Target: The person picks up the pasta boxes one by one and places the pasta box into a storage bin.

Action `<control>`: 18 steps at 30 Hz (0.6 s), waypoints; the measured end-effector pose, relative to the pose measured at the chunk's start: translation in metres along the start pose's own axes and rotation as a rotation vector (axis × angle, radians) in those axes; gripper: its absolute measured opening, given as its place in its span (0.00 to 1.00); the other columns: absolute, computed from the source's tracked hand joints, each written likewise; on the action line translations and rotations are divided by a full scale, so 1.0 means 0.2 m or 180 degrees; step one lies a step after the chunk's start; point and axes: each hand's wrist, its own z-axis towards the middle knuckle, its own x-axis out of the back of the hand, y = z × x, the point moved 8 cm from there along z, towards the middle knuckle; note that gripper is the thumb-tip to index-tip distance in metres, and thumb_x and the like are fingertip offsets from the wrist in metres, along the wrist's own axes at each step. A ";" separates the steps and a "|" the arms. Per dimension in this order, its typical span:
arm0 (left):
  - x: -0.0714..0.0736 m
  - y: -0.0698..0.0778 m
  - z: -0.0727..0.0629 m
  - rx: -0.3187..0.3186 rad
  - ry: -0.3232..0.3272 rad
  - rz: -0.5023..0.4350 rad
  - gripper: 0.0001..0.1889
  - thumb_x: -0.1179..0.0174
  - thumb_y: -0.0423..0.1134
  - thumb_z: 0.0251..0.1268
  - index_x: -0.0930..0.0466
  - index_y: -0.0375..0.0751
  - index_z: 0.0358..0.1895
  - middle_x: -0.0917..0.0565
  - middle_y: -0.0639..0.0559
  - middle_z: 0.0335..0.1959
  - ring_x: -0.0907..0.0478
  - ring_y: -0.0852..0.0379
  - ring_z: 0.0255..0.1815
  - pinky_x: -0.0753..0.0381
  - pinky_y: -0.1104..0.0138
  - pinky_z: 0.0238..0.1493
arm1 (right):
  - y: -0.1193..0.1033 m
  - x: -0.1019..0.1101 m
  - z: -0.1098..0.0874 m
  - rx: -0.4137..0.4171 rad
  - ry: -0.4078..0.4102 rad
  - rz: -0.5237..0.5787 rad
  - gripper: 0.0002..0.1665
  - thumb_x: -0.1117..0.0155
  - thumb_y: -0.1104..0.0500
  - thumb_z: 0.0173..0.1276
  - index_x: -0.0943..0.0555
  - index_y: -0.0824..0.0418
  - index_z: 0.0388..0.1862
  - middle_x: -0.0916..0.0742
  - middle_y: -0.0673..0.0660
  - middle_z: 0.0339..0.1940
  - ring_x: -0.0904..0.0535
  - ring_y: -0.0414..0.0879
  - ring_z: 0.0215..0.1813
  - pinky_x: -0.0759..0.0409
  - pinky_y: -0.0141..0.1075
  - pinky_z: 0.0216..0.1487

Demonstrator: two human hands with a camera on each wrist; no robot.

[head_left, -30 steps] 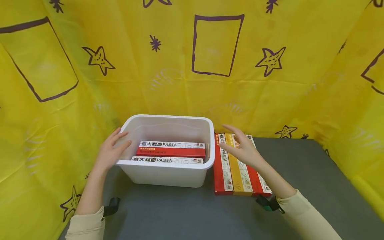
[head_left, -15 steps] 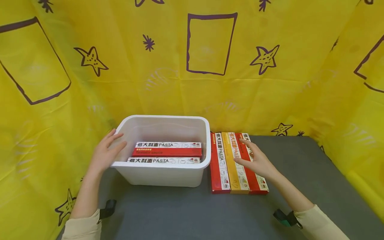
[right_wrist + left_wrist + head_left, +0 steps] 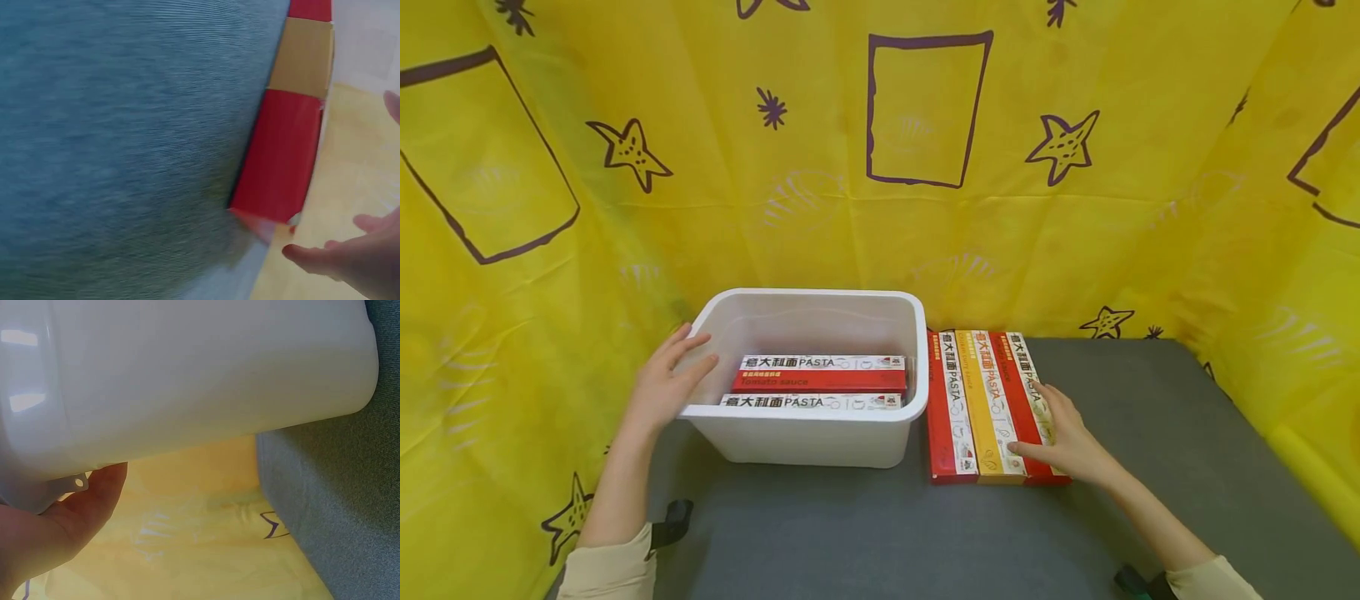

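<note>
The left hand (image 3: 658,385) grips the white bin (image 3: 808,442); the right hand (image 3: 1070,442), fingers spread and released, is positioned at the rightmost pasta box (image 3: 1018,392).

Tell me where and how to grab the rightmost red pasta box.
Take the rightmost red box midway along its right long edge, probably from above right: it lies flat, its left side adjoins the yellow box, but no box flanks its right.

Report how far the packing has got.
Looks done: at least two pasta boxes lie in the white bin. In hand: the left hand holds the bin's rim; the right hand, fingers spread, is at the outer red box, not gripping it. Apparently left: that box, the yellow box and the inner red box, beside the bin.
</note>
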 end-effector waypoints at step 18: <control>0.00 0.01 -0.01 -0.0031 0.0028 0.0025 0.29 0.45 0.49 0.71 0.32 0.33 0.68 0.46 0.38 0.77 0.53 0.31 0.75 0.53 0.32 0.66 | 0.17 -0.08 -0.10 -0.0119 -0.0149 0.0410 0.74 0.20 0.47 0.46 0.59 0.73 0.75 0.46 0.75 0.71 0.47 0.68 0.67 0.40 0.66 0.59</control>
